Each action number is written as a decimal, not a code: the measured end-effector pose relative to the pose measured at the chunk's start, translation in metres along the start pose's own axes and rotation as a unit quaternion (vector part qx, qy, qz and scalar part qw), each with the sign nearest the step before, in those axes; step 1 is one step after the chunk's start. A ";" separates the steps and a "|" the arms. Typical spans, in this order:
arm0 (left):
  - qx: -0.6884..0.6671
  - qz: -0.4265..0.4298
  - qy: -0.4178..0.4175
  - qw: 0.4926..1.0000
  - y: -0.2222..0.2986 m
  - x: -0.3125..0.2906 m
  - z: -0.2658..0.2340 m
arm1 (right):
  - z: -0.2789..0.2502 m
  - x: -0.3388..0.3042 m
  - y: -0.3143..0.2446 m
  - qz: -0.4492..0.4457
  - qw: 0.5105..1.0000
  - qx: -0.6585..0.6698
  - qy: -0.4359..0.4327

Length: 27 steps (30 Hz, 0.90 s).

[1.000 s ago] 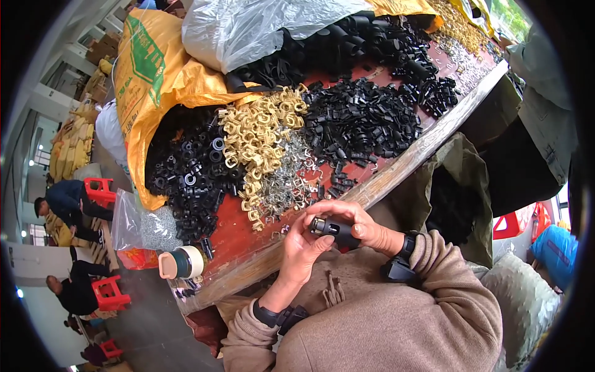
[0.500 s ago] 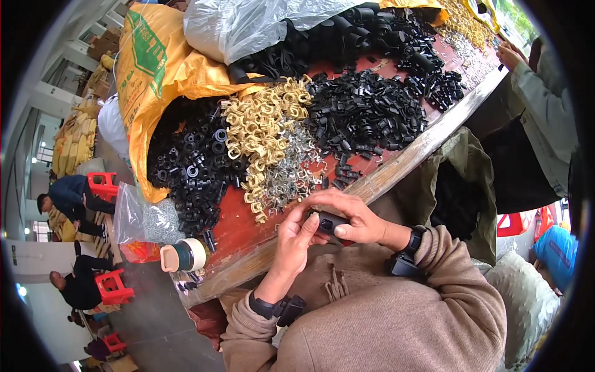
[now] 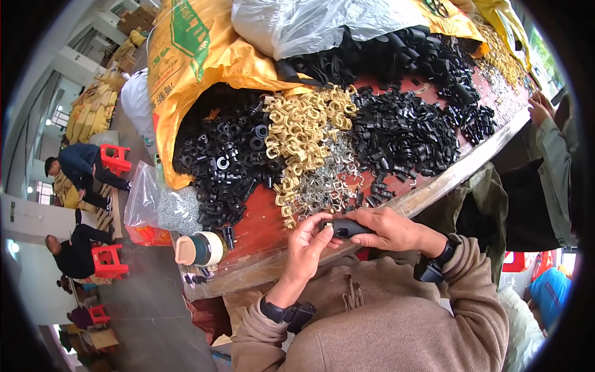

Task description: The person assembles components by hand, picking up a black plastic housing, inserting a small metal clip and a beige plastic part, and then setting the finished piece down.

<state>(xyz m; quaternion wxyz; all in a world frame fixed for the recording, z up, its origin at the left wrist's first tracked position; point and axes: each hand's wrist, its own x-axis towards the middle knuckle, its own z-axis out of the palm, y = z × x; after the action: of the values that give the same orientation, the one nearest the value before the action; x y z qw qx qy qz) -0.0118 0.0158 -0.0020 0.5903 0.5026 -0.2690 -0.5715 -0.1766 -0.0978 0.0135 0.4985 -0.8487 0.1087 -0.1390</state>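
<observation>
Just above my lap, both hands meet at a black, rounded, handle-like plastic part [image 3: 349, 228] with a slot in its side. My right hand [image 3: 393, 230] wraps its right end, fingers over the top and thumb along the lower side. At the other end, the thumb and fingers of my left hand [image 3: 307, 247] pinch the part's tip; whether a smaller piece is between them is hidden. Beyond my hands on the red table lie small silver metal clips [image 3: 328, 186], a heap of gold-coloured buckle-shaped pieces [image 3: 304, 133] and a pile of small black pieces [image 3: 406, 130].
Black ring-shaped parts [image 3: 226, 158] spill from an orange woven sack [image 3: 176, 74]. A lidded cup [image 3: 199, 249] and a clear bag of tiny metal bits [image 3: 176, 208] stand at the table's left. A wooden edge [image 3: 458, 170] borders the table; a co-worker's sleeve [image 3: 555, 155] is at far right.
My right hand's fingers have come down from arching over the black part to wrap its right end, showing more of it. The whole view has shifted, placing the table further right.
</observation>
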 end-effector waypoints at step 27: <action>0.333 0.091 -0.100 0.933 0.005 0.019 0.019 | 0.017 0.003 0.021 0.036 0.981 0.191 0.026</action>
<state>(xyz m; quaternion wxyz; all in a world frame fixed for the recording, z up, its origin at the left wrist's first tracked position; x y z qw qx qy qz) -0.0230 -0.0079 0.0042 0.4091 0.5837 -0.5462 -0.4401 -0.1691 -0.0952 -0.0126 0.6528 -0.7297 0.1234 -0.1616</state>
